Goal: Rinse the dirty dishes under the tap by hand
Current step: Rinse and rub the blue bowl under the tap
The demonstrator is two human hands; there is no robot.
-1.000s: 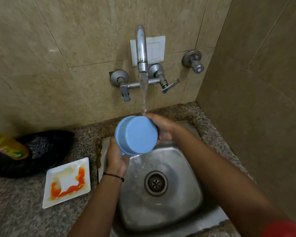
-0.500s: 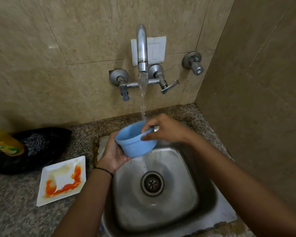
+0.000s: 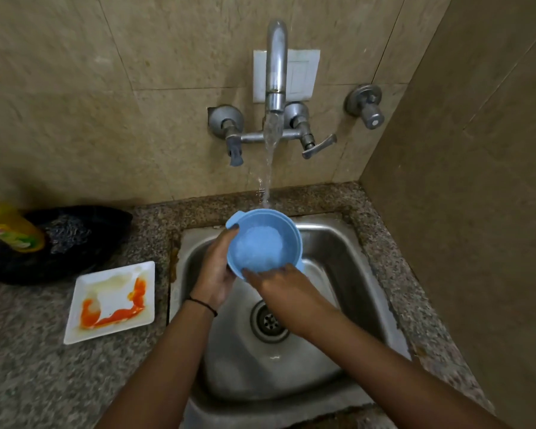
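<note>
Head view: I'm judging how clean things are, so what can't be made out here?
Head view only:
Round blue plastic bowl: churning tap water covers its inside.
Right hand: grip or rub unclear; its own back hides the thumb.
Yellow plastic bottle: cut off by the left edge, label blurred.

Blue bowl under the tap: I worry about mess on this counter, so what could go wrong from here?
The stream hits the tilted blue bowl near its far rim, so water may splash onto the granite counter. The wet bowl could slip from the left hand and right hand into the sink.
</note>
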